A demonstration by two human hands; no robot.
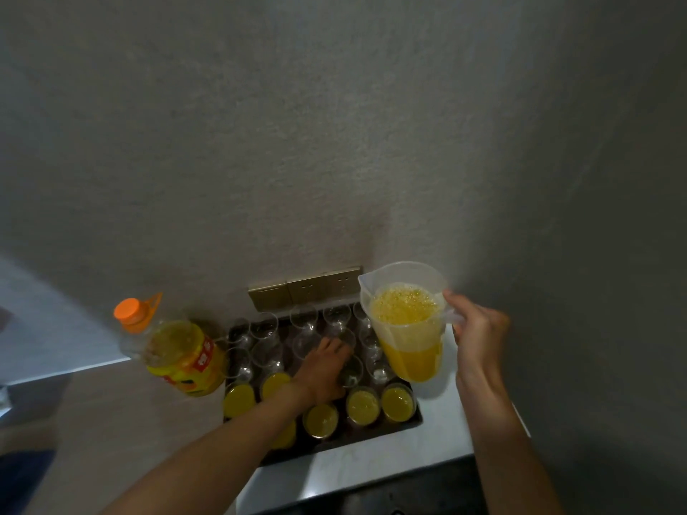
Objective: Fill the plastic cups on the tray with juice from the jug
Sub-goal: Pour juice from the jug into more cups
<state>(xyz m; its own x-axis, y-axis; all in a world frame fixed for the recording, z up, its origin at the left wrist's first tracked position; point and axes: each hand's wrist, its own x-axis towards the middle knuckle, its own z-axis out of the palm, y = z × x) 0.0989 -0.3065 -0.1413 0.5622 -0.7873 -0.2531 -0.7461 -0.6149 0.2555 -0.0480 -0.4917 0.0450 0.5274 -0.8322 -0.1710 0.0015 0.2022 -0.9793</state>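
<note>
Several clear plastic cups (305, 328) stand in rows on a dark tray (415, 421) that sits on a pale counter (371, 466) against a grey wall (334, 143). Cups in the near rows (362, 405) hold orange-yellow juice; those farther back look empty. A translucent jug (407, 321), about half full of frothy juice, is held above the right edge of the tray, its spout turned to the left. The right hand (477, 328) grips the jug's handle, fingers curled round it. The left hand (327, 366) reaches in over the filled cups to the middle of the tray, its fingers wrapped around an empty cup (351, 371) there. Just left of the tray stands a large bottle (178, 351) of yellow liquid with an orange cap and a yellow and red label. On the wall behind the tray is a row of brass-coloured sockets (306, 288).
</note>
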